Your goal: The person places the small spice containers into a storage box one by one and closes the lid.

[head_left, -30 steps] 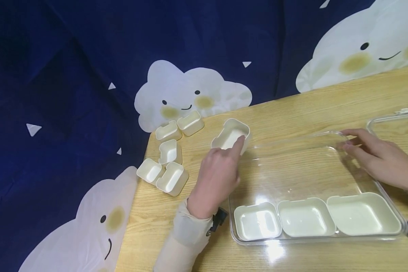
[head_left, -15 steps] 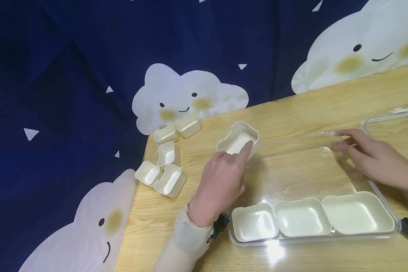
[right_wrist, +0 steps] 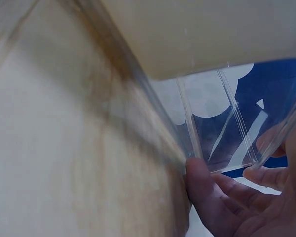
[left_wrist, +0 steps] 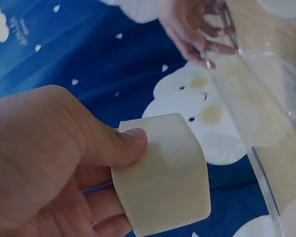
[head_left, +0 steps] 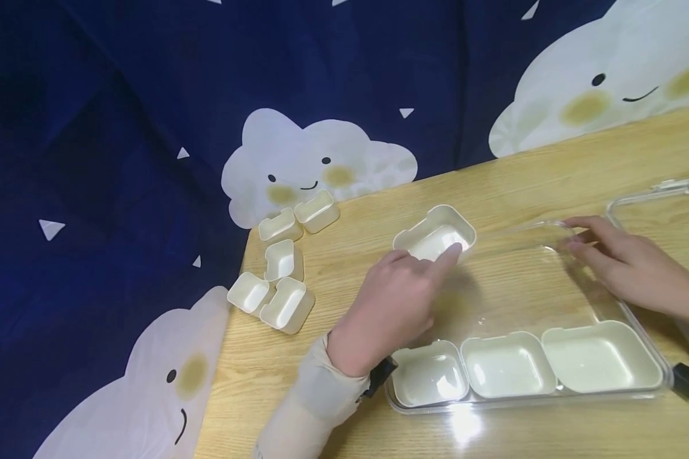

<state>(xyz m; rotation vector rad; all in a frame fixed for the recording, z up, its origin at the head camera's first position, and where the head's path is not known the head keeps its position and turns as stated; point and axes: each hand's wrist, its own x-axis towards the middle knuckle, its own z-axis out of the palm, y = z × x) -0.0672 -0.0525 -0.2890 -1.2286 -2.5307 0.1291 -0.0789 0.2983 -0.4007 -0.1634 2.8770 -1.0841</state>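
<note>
In the head view my left hand (head_left: 393,303) holds a small cream storage bin (head_left: 436,233) above the far left part of a clear plastic box (head_left: 531,290). The left wrist view shows the thumb pressed on the wall of this bin (left_wrist: 170,163), with fingers behind it. My right hand (head_left: 637,268) grips the far right corner of the box; in the right wrist view its thumb and fingers pinch the clear wall. Three cream bins, among them the middle bin (head_left: 508,366), sit side by side along the box's near edge.
Several loose cream bins, one of them the nearest bin (head_left: 288,305), stand at the table's left end. A clear lid or second box (head_left: 680,186) lies at the right. Behind the wooden table (head_left: 344,421) hangs a blue cloud-print curtain (head_left: 149,83).
My left hand has carried the cream bin to the right, from beside the box's far left corner to over the box. My right hand stays at the box's corner.
</note>
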